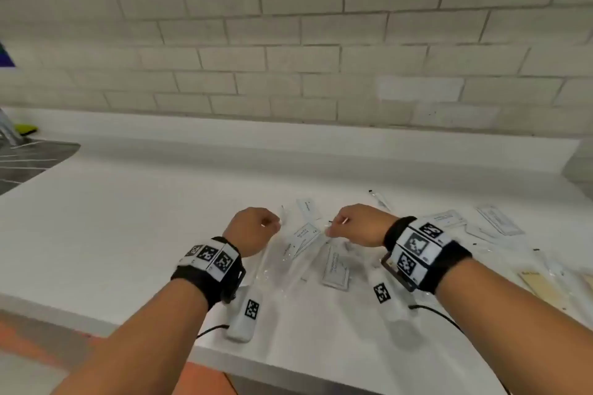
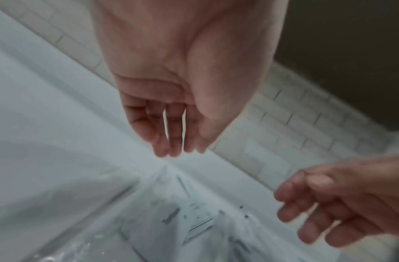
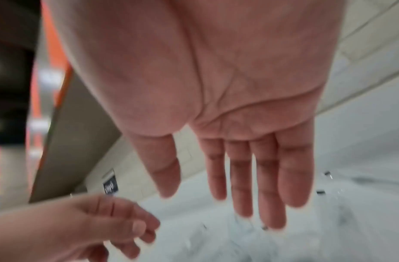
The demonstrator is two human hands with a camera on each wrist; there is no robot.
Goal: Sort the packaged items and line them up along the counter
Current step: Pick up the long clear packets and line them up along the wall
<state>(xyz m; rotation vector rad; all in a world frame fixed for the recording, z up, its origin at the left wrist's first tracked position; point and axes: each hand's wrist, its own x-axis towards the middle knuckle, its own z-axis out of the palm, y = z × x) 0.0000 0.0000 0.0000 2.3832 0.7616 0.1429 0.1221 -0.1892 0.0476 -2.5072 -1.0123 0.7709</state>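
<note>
While both hands hover over the unsorted packets (image 1: 303, 239) strewn mid-tabletop (image 1: 128, 218), the left hand (image 1: 252, 229) hangs relaxed, fingers (image 2: 171, 134) loosely together and empty; the right hand (image 1: 356, 226), fingers (image 3: 261, 177) straight and empty, looks poised to pick one.

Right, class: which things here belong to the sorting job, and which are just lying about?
Part of the job:
- packaged items scattered on the counter
- left hand, empty
- right hand, empty

Just lying about:
- sink drainer
- yellow-green object behind it
- tiled wall
</note>
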